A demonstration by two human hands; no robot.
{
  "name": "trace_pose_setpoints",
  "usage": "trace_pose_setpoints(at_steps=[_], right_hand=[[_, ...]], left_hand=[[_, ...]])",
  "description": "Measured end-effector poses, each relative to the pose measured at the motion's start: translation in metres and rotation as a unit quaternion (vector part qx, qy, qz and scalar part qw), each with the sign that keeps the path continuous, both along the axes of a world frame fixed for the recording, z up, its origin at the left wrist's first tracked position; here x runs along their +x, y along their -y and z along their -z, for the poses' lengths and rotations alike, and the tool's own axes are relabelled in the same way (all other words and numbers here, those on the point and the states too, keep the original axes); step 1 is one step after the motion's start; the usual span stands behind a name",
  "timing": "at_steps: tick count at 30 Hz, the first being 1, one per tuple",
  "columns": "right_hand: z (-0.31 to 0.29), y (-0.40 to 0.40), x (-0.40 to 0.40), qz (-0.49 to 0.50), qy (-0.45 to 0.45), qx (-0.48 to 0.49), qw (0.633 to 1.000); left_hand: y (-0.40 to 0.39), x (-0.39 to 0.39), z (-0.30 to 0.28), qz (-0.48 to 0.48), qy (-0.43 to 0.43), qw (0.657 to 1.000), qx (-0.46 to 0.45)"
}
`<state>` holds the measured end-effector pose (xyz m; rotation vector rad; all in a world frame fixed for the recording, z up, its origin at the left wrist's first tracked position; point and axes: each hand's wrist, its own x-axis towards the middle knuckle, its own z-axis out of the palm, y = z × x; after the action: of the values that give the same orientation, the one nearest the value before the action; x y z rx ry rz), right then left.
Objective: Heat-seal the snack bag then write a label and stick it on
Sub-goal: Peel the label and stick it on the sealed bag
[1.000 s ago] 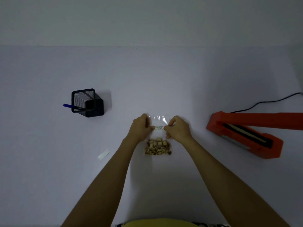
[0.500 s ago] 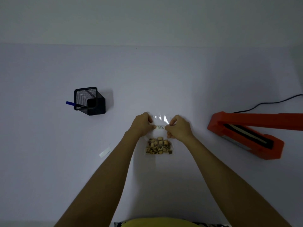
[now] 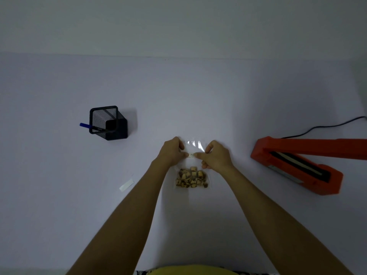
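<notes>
A clear snack bag point(image 3: 191, 178) lies flat on the white table, with brown snack pieces in its lower half. A small white label point(image 3: 191, 155) sits across the bag's upper part. My left hand point(image 3: 171, 153) grips the bag's upper left, thumb tip on the label's left end. My right hand point(image 3: 217, 155) grips the upper right, thumb tip on the label's right end. The two thumb tips nearly meet, and the fingers of both hands curl over the bag's top edge. The red heat sealer point(image 3: 297, 165) stands at the right with its arm raised.
A black mesh pen holder point(image 3: 107, 124) with a blue pen point(image 3: 84, 125) sticking out stands at the left. A white paper strip point(image 3: 126, 185) lies on the table left of my left forearm. The sealer's black cable point(image 3: 327, 127) runs off to the right.
Both thumbs have slid inward along the label towards each other. The bag stays in the same place.
</notes>
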<state>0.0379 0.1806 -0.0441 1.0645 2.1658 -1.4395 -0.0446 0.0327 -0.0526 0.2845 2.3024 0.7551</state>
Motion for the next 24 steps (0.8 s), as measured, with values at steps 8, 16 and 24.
trace_pose_setpoints(at_steps=[8, 16, 24], right_hand=[[-0.0011, -0.0056, -0.0009, 0.009, 0.007, -0.034, 0.999], [0.0002, -0.0046, -0.0012, 0.009, 0.004, -0.03, 0.999], [-0.0038, -0.003, -0.0016, 0.005, 0.006, -0.03, 1.0]], left_hand=[[0.0007, -0.0013, -0.0003, -0.003, 0.003, 1.0, 0.003], [0.0015, -0.0017, -0.0013, -0.004, -0.001, 1.0, 0.002], [0.0035, 0.0004, -0.006, -0.016, 0.004, 1.0, 0.018]])
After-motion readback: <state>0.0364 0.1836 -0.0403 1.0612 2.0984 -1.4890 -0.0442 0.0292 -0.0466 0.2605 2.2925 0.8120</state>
